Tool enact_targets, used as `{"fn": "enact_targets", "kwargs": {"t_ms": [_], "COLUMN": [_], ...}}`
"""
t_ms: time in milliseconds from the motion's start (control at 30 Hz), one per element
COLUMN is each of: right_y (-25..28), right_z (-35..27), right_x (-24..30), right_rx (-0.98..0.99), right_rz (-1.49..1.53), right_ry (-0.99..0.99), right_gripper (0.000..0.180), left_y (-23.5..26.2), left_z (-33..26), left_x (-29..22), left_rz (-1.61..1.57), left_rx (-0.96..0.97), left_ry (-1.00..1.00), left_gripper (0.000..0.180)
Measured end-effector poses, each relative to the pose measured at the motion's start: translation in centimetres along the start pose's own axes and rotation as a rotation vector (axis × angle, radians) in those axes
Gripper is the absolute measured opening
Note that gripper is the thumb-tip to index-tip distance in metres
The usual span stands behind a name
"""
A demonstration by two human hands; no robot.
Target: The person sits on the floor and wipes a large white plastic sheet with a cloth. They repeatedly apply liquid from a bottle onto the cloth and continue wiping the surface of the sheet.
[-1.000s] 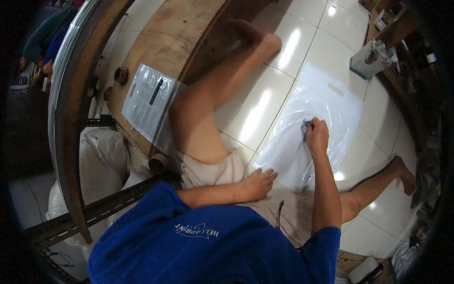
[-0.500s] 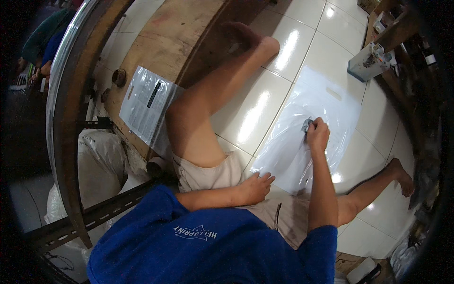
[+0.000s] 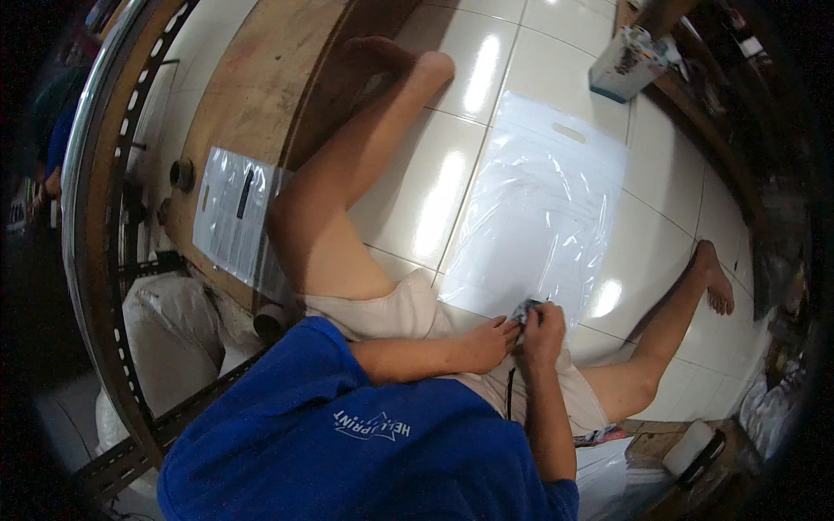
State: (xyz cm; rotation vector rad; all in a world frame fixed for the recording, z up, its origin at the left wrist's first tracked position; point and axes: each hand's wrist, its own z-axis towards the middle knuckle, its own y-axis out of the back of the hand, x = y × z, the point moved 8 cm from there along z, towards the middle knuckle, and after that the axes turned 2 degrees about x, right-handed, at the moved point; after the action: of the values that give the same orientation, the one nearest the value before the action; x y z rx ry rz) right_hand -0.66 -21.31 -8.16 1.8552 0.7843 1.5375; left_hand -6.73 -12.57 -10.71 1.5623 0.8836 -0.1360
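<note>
Head view: person seated on a tiled floor (image 3: 434, 200), both hands meeting over a small item at the near edge of a clear plastic bag (image 3: 543, 213).

Left hand (image 3: 488, 340) and right hand (image 3: 543, 326) touch, fingers curled and pinching a small dark-and-pale item (image 3: 524, 310) between them; what it is cannot be told. The bag lies flat on the floor between the spread bare legs. A second packet (image 3: 233, 217) with printed sheet rests on the wooden tabletop (image 3: 252, 95) to the left, well apart. A small carton (image 3: 624, 65) stands beyond the bag.
</note>
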Motion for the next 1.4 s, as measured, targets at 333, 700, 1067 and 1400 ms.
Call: {"fn": "enact_targets", "kwargs": {"t_ms": [333,700,1067,1400], "right_y": [2.8,1.5,0.6,3.7], "right_z": [9.9,7.1,3.2,3.1], "right_x": [-4.7,-3.3,-3.3,-6.3], "right_rx": [-0.024,-0.087,-0.026,0.023], "right_rz": [-0.090,-0.133,-0.104,0.055], "right_ry": [-0.125,-0.023,-0.063,-0.181], "right_gripper": [0.010,0.011,0.010,0.013], "left_y": [-0.2,-0.7,-0.3,-1.2], "left_z": [-0.4,-0.4,-0.4,-0.2], "left_x": [0.3,0.2,-0.1,0.3], "left_rz": [-0.022,0.064,0.054,-0.016], "left_rx": [0.037,0.054,0.060,0.068], "left_ry": [-0.030,0.016,0.039,0.029], "left_gripper": [0.060,0.066,0.061,0.061]}}
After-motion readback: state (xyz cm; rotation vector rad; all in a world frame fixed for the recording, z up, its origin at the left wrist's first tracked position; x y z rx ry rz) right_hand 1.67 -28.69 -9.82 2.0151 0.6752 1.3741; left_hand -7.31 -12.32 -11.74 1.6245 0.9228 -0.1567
